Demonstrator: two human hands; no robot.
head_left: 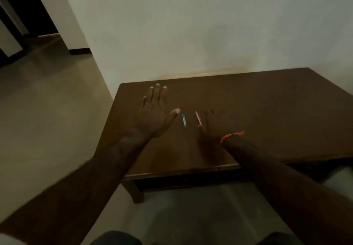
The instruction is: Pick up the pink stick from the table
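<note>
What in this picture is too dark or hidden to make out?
Head view, dim and blurred:
- Right hand: its fingers merge with the dark table, so whether it holds or merely touches the pink stick is unclear.
- Blue stick: label too small to read.
- Table: right side cut off by the frame edge.

We see a dark wooden table (pixel 248 110) with a smooth, faintly glossy top, a small blue stick (pixel 184 121) at its 9 o'clock side looking like matt plastic, a pink stick (pixel 197 117) likewise, an orange thread band (pixel 231 135) on the wrist, matt plastered wall (pixel 191 24).
</note>
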